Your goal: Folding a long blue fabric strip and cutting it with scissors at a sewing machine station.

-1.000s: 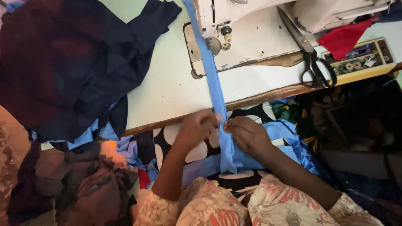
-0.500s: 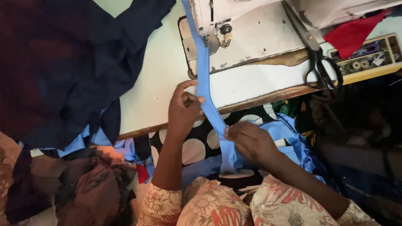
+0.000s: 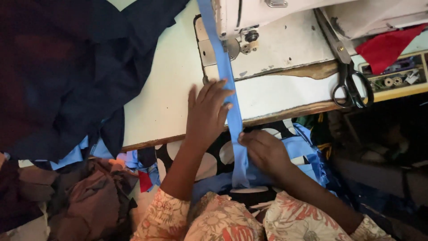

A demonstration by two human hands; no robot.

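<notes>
A long blue fabric strip (image 3: 221,58) runs from under the white sewing machine (image 3: 285,27) down over the table edge into my lap. My left hand (image 3: 206,111) lies flat on the white table (image 3: 156,102), fingers spread, with the fingertips resting on the strip just below the machine's needle area. My right hand (image 3: 263,149) is below the table edge, pinching the strip between thumb and fingers. More blue cloth (image 3: 307,149) bunches in my lap beside it.
A pile of dark navy cloth (image 3: 76,67) covers the table's left side. Black-handled scissors (image 3: 350,78) lie at the right by a red cloth (image 3: 388,44) and a tray of bobbins (image 3: 397,76). Mixed fabric scraps (image 3: 98,192) sit at lower left.
My left hand has slid up from the table edge along the strip toward the machine and flattened out. My right hand has stayed gripping the strip low down.
</notes>
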